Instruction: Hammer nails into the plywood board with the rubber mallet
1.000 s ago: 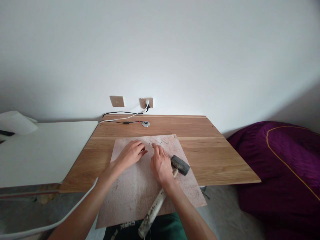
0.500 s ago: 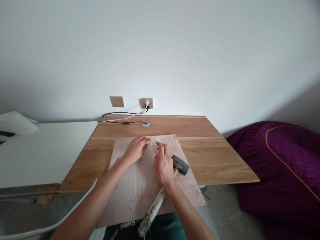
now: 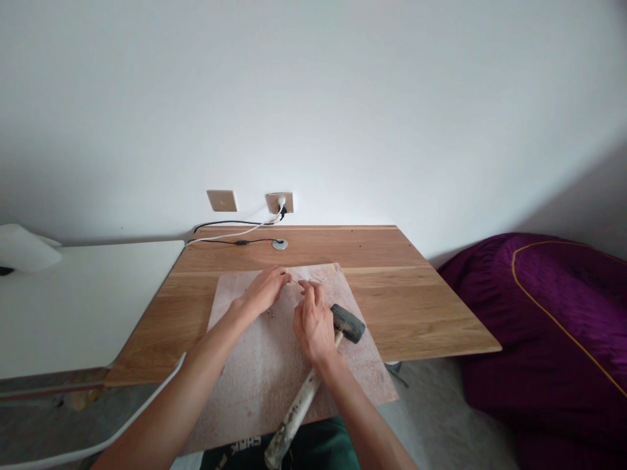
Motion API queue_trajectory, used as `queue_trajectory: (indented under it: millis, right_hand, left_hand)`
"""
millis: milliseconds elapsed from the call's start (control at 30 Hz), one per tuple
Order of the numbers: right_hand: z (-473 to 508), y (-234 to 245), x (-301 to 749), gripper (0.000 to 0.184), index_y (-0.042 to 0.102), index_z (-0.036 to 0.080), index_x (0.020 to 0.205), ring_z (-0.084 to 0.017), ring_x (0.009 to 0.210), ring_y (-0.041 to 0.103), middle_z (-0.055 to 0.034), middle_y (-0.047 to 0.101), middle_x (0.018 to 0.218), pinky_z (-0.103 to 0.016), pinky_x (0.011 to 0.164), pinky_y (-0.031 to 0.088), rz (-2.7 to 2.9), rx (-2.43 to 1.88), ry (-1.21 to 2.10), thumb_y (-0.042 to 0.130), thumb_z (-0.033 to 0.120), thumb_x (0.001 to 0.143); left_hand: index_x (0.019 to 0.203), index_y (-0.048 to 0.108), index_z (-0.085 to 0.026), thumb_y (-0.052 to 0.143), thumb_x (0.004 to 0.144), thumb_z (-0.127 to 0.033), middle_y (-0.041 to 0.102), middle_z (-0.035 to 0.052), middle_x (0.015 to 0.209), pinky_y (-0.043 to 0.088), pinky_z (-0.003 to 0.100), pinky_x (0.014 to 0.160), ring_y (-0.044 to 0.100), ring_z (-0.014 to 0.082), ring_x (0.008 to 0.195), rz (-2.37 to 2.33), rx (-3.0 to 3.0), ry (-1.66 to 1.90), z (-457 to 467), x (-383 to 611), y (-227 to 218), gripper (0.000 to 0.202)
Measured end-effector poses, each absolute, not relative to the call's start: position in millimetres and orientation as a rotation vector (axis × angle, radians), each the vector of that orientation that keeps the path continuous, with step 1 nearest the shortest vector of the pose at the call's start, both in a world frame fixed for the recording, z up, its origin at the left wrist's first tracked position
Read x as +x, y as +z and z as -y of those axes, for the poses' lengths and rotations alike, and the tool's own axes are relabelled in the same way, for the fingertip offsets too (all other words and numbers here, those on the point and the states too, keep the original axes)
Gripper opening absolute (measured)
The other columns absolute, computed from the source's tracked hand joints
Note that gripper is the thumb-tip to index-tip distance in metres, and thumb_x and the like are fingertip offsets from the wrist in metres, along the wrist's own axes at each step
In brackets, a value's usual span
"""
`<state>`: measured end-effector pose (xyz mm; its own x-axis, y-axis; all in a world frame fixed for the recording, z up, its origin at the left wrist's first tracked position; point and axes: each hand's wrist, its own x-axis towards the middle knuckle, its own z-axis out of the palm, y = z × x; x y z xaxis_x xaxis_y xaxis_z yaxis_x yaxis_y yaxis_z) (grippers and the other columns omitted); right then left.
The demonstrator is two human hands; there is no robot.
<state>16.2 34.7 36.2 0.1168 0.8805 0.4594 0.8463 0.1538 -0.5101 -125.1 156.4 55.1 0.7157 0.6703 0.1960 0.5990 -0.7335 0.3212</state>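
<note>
The hammer head [image 3: 348, 323] is dark grey, the board [image 3: 255, 369] mottled pink.

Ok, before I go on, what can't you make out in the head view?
- Head view: whatever lies at the fingertips of the left hand and right hand, too small.
- Head view: part of the hammer handle, hidden by the right wrist.
- Head view: thin metal pieces, too small to count.
- Head view: purple fabric, cut off at the right edge.
</note>
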Motion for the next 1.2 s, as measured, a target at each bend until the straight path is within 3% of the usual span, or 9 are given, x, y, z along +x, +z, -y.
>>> queue_trajectory:
  millis: [167, 367, 600, 800, 933, 1067, 1200]
  right_hand:
    - [-34.7, 34.2, 16.6, 0.044, 0.056, 0.014, 0.138, -0.027, 0.106, 0.071, -0.0168, 0.062, 0.124, -0.039, 0.085, 0.062, 1.703, -1.644, 0.039, 0.039, 0.010, 0.098]
    - [-34.2, 34.3, 16.2, 0.040, 0.055, 0.016, 0.138, -0.027, 0.107, 0.071, -0.0163, 0.062, 0.124, -0.040, 0.084, 0.062, 1.699, -1.600, 0.038, 0.041, 0.015, 0.100]
    - [-34.2, 34.8, 16.7, 0.040, 0.053, 0.014, 0.140, -0.027, 0.107, 0.072, -0.0170, 0.061, 0.125, -0.040, 0.086, 0.062, 1.686, -1.589, 0.044, 0.042, 0.017, 0.102]
    - [-33.4, 34.8, 16.6, 0.039, 0.050, 0.016, 0.140, -0.027, 0.104, 0.073, -0.0179, 0.061, 0.128, -0.040, 0.082, 0.063, 1.655, -1.582, 0.073, 0.040, 0.019, 0.103]
    - [-33.7, 34.8, 16.3, 0.038, 0.049, 0.017, 0.139, -0.026, 0.102, 0.073, -0.0170, 0.061, 0.126, -0.041, 0.082, 0.062, 1.614, -1.544, 0.069, 0.040, 0.018, 0.102]
    - [-32.3, 35.0, 17.2, 0.040, 0.049, 0.018, 0.136, -0.023, 0.096, 0.073, -0.0135, 0.061, 0.119, -0.038, 0.080, 0.062, 1.529, -1.494, 0.006, 0.040, 0.013, 0.098]
    - [-29.3, 36.1, 18.3, 0.045, 0.047, 0.018, 0.137, -0.022, 0.091, 0.071, -0.0124, 0.060, 0.115, -0.036, 0.075, 0.061, 1.478, -1.446, -0.031, 0.043, 0.009, 0.094]
  left_hand:
    - [0.086, 0.069, -0.018, 0.051, 0.099, -0.007, 0.068, 0.0050, 0.088, 0.047, 0.031, 0.080, 0.062, 0.0199, 0.082, -1.030, 2.695, 0.425, -156.3, -126.0, 55.8, 0.025]
    - [0.091, 0.069, -0.018, 0.058, 0.102, -0.018, 0.070, 0.0081, 0.095, 0.049, 0.036, 0.088, 0.066, 0.0248, 0.094, -1.210, 2.815, 0.405, -155.9, -119.6, 51.7, 0.015]
    - [0.087, 0.066, -0.018, 0.052, 0.106, -0.023, 0.070, 0.0073, 0.089, 0.049, 0.033, 0.079, 0.066, 0.0227, 0.085, -1.260, 2.720, 0.486, -151.5, -120.5, 49.8, 0.024]
    - [0.081, 0.065, -0.019, 0.059, 0.104, -0.029, 0.069, 0.0061, 0.084, 0.047, 0.031, 0.074, 0.065, 0.0210, 0.078, -1.043, 2.761, 0.293, -139.8, -140.3, 60.3, 0.026]
    - [0.092, 0.069, -0.018, 0.060, 0.104, -0.033, 0.071, 0.0077, 0.093, 0.049, 0.031, 0.076, 0.068, 0.0221, 0.083, -1.067, 2.756, 0.330, -141.0, -140.6, 58.9, 0.021]
    - [0.111, 0.071, -0.019, 0.057, 0.104, -0.026, 0.073, 0.0091, 0.111, 0.052, 0.032, 0.088, 0.070, 0.0232, 0.101, -1.008, 2.690, 0.452, -153.3, -122.9, 51.1, 0.017]
    - [0.104, 0.076, -0.018, 0.057, 0.102, -0.022, 0.076, 0.0095, 0.108, 0.053, 0.031, 0.084, 0.072, 0.0237, 0.097, -0.984, 2.682, 0.310, -164.7, -100.6, 48.9, 0.020]
